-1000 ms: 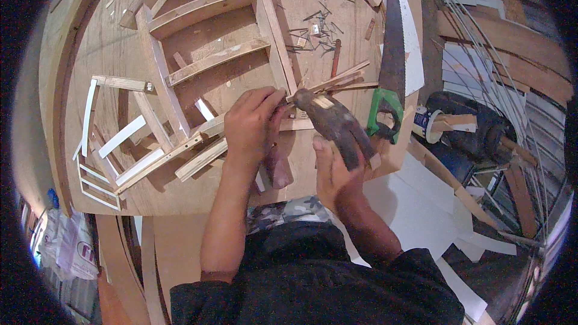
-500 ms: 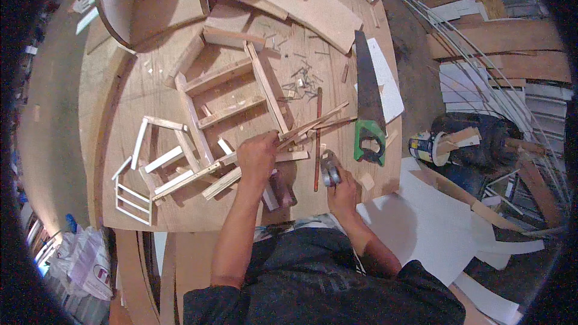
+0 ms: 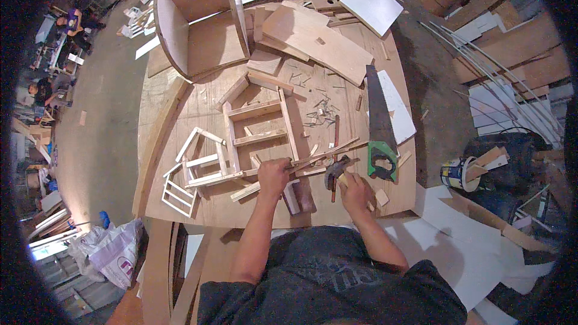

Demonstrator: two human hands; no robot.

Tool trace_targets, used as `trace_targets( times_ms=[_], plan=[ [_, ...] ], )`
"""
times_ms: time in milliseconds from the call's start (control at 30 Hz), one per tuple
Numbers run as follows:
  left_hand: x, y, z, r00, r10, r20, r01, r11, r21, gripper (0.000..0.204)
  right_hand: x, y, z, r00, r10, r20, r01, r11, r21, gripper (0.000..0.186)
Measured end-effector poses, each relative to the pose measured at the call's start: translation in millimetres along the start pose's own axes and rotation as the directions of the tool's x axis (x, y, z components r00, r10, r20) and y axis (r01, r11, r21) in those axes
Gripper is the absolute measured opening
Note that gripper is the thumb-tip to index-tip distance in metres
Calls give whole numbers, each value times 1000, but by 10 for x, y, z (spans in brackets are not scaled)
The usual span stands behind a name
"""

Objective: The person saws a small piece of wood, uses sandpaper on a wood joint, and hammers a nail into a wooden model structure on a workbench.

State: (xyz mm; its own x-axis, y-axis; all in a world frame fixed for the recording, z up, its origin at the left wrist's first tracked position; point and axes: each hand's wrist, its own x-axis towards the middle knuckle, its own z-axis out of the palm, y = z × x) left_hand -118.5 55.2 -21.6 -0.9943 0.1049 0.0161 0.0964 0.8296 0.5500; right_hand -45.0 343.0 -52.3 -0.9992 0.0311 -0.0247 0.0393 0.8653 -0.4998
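My left hand (image 3: 274, 177) is closed on a thin wooden slat (image 3: 220, 178), part of a small house-shaped frame (image 3: 201, 161) lying on the wooden worktable (image 3: 165, 189). Just what lies under its fingers is partly hidden. Thin wood strips (image 3: 328, 151) stick out to the right of this hand. My right hand (image 3: 355, 191) grips the handle of a claw hammer (image 3: 335, 172). The hammer head covers part of a thin reddish stick (image 3: 336, 129). A larger house-shaped wooden frame with crossbars (image 3: 260, 110) lies flat beyond my left hand.
Loose nails (image 3: 322, 113) are scattered in the middle of the table. A green-handled handsaw (image 3: 382, 159) lies right, beside a white board (image 3: 394, 105). A curved wooden box (image 3: 211, 42) stands far left. A bucket with wood scraps (image 3: 457, 173) is off the right side.
My view has tilted up, showing more of the far floor and people at the left. The hammer has moved left over the reddish stick. My left hand stays on the slat.
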Motion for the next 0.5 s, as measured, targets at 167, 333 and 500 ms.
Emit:
trace_targets(
  times_ms=[167,333,500],
  plan=[
    [-135,-46,-106,991,-34,-129,36,999,17,25,33,-330,-236,999,11,-37,-11,1000,-8,43],
    [-162,57,-27,963,46,-267,-81,990,-119,37,582,-542,-372,990,-82,-117,93,991,93,45],
    [-177,-16,123,976,13,-220,-71,963,-259,45,1024,-839,-333,870,-471,147,483,873,-63,50]
  ],
)
